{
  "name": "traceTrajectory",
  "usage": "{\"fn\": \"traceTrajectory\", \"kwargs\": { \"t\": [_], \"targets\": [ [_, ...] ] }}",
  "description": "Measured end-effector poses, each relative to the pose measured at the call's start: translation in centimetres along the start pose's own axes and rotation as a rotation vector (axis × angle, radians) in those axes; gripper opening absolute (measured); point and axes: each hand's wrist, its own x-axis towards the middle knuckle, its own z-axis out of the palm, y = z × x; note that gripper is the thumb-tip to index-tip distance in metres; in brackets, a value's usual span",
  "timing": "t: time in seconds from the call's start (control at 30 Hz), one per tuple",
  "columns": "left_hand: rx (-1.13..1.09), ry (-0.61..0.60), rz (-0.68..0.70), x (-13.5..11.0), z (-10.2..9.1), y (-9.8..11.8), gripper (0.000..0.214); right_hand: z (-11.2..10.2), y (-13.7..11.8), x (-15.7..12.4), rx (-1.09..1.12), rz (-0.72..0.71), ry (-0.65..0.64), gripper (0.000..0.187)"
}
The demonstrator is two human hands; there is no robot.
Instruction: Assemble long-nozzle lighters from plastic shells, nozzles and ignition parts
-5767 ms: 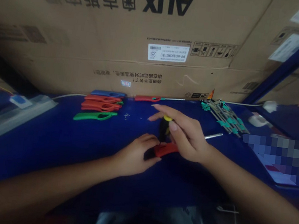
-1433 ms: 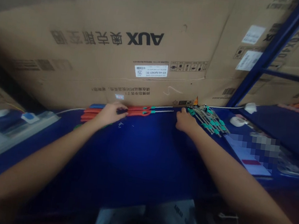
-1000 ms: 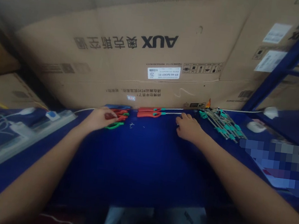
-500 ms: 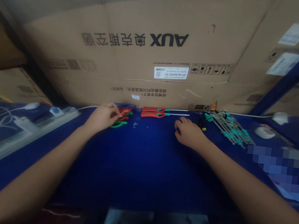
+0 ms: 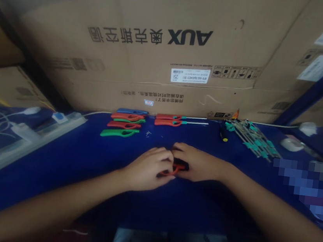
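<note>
My left hand (image 5: 151,169) is closed around a red lighter handle (image 5: 172,172), whose trigger loop shows between my hands. My right hand (image 5: 199,163) meets it from the right, with fingers closed at the handle's end. Something dark lies there too, too blurred to name. Behind my left hand several loose lighter handles lie in a stack: a blue handle (image 5: 131,112), red handles (image 5: 124,125) and a green handle (image 5: 118,133). Two red lighters (image 5: 168,122) with metal tubes lie side by side against the carton.
A large carton (image 5: 144,68) walls off the back of the blue table (image 5: 96,191). At the right lie several metal lighter tubes with teal parts (image 5: 256,138), a black screwdriver-like tool (image 5: 224,133) and a white mouse-shaped object (image 5: 292,144). A power strip (image 5: 47,136) with cables stands left.
My left hand has left the stack with a red lighter handle and moved right and nearer. My right hand has come left and nearer, so both hands now meet at the handle.
</note>
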Motion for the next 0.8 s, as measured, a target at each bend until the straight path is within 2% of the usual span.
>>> {"fn": "traceTrajectory", "kwargs": {
  "t": [0.07,0.1,0.17,0.2,0.27,0.37,0.43,0.57,0.7,0.8],
  "targets": [
    [-0.015,0.014,-0.031,0.0,0.0,-0.5,0.014,-0.8,0.4,-0.3,-0.019,0.063,-0.046,0.013],
    [-0.016,0.014,-0.054,0.0,-0.2,-0.9,0.019,-1.2,0.6,-0.5,-0.040,0.103,-0.070,0.010],
    [-0.005,-0.028,-0.107,-0.1,-0.8,-1.5,0.045,-2.1,0.8,-0.9,-0.090,0.190,-0.111,0.006],
    [0.017,-0.063,-0.139,-0.2,-1.2,-1.9,0.056,-2.5,0.7,-1.0,-0.119,0.234,-0.120,0.008],
    [0.067,-0.121,-0.179,-0.5,-1.9,-2.6,0.062,-2.9,0.3,-1.3,-0.179,0.294,-0.113,0.021],
    [0.102,-0.164,-0.221,-1.0,-3.0,-3.2,0.054,-2.5,-0.5,-1.4,-0.217,0.225,-0.091,0.034],
    [0.086,-0.199,-0.243,-1.2,-3.4,-3.4,0.044,-1.7,-0.8,-1.5,-0.216,0.120,-0.079,0.026],
    [0.044,-0.212,-0.273,-1.2,-3.7,-3.3,0.029,-0.3,0.0,-1.9,-0.200,0.038,0.043,0.010],
    [-0.027,-0.185,-0.275,-0.9,-3.2,-3.5,0.024,0.1,0.9,-2.1,-0.084,0.027,0.187,0.010],
    [-0.106,-0.144,-0.264,-0.6,-2.5,-4.0,0.018,0.2,1.3,-2.0,-0.075,0.051,0.358,0.012]
  ]
}}
